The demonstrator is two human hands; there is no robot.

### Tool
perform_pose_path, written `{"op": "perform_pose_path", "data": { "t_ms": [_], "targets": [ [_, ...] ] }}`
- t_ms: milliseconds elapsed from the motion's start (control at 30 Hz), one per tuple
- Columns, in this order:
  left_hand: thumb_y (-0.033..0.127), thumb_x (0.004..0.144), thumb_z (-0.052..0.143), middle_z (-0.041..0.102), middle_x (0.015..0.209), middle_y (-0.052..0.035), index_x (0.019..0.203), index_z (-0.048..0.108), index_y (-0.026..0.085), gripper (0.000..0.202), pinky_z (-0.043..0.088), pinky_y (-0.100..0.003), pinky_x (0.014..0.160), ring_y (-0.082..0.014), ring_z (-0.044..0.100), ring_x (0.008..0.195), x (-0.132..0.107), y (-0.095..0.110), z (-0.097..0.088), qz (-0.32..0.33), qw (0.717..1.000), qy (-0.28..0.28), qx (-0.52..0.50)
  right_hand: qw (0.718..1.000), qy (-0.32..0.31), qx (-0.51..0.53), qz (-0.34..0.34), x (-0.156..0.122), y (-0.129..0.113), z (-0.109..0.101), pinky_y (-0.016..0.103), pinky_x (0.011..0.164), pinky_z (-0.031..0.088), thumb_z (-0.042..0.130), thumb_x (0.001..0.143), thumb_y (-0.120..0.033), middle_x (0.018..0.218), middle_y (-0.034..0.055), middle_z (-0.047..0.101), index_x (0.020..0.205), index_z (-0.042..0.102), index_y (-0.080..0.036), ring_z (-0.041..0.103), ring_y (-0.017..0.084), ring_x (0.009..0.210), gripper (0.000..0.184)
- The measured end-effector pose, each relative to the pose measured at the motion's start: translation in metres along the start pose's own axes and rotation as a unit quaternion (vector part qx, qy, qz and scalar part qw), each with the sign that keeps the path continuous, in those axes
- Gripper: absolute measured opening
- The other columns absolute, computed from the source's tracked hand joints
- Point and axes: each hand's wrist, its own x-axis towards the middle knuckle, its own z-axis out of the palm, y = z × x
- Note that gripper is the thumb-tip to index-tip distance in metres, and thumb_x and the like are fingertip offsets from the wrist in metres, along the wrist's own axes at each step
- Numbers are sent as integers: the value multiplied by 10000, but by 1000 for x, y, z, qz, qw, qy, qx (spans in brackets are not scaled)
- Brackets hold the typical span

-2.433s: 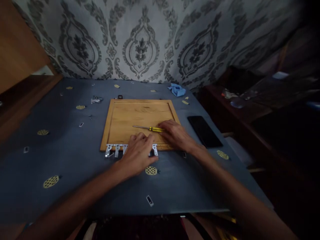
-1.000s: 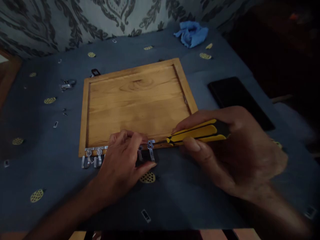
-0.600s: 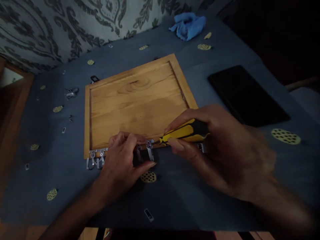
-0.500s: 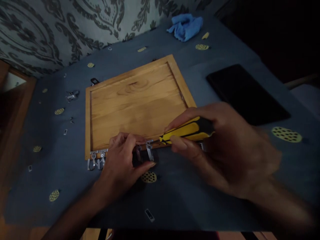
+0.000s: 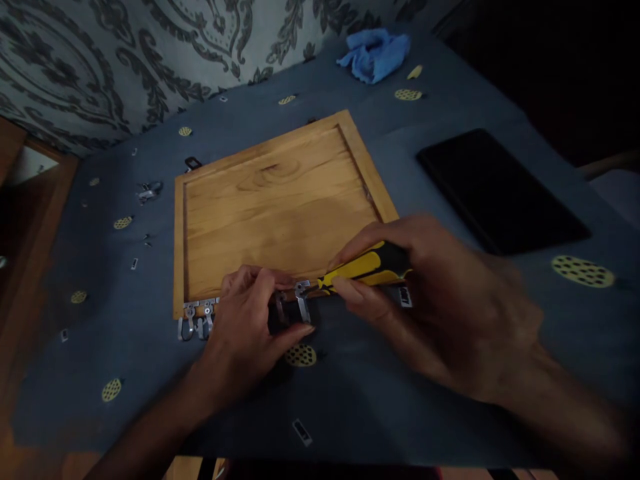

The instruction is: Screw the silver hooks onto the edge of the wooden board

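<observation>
A yellow-and-black screwdriver (image 5: pixel 363 267) is held in my right hand (image 5: pixel 445 313), thumb and fingers closed around its handle. Its shaft points left, with the tip at a silver metal hook (image 5: pixel 303 300) on the near edge of the wooden board (image 5: pixel 275 207). My left hand (image 5: pixel 245 307) grips that same edge, fingers over the top and thumb below, just left of this hook. A darker hook (image 5: pixel 281 308) shows between thumb and fingers. More silver hooks (image 5: pixel 193 317) hang along the edge at the left corner; part of the row is hidden behind my left hand.
A blue patterned cloth (image 5: pixel 370 387) covers the table. Loose metal hooks (image 5: pixel 149 192) and small screws (image 5: pixel 147 241) lie left of the board. A dark latch-like piece (image 5: pixel 192 164) sits at its far-left edge. A black tablet (image 5: pixel 503 190) rests right, a crumpled blue rag (image 5: pixel 375 55) at the back.
My right hand has turned slightly and shifted a little left with the screwdriver, whose tip stays at the silver hook. My left hand keeps its grip. The whole view has shifted slightly.
</observation>
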Motion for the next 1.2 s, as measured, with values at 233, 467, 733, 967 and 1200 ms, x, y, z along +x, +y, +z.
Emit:
{"op": "perform_pose_path", "data": {
  "t_ms": [233, 467, 733, 967, 1200],
  "targets": [
    [291, 754, 813, 601, 993, -30, 1034, 508, 238, 417, 462, -425, 828, -254, 560, 946, 1, 0, -1, 4, 1000, -5, -1, 1000, 12, 8, 8, -3, -1, -2, 215, 482, 431, 467, 1018, -348, 640, -67, 547, 906, 499, -230, 556, 80, 494, 166],
    [263, 727, 826, 641, 1026, -45, 1042, 550, 232, 420, 466, -450, 843, -277, 585, 977, -1, -1, 0, -2, 1000, 1, -22, 996, 55, 44, 60, -4, -1, -6, 234, 477, 461, 527, 984, -317, 719, -28, 601, 946, 544, -225, 565, 82, 496, 102],
    [264, 735, 819, 641, 1025, -40, 1058, 554, 240, 418, 463, -441, 847, -275, 580, 976, 1, 1, 0, -4, 1000, 1, -21, 999, 22, 12, 46, -3, -2, 0, 205, 454, 424, 523, 988, -290, 632, -68, 577, 886, 489, -227, 595, 78, 514, 125],
    [287, 740, 811, 616, 996, -27, 1027, 531, 247, 403, 470, -411, 817, -259, 575, 947, 0, 0, 0, -12, 1000, 0, -7, 1000, 13, -8, 6, -2, -3, -4, 234, 458, 421, 501, 994, -323, 614, -60, 560, 861, 518, -226, 562, 98, 480, 165],
    [280, 742, 807, 636, 1011, -22, 1041, 532, 254, 407, 470, -428, 842, -265, 582, 966, 1, 0, 1, -5, 1000, 1, -16, 1000, 7, 3, 22, 1, -3, -8, 246, 463, 454, 483, 992, -312, 578, -61, 532, 852, 495, -249, 548, 117, 464, 154]
  ]
}}
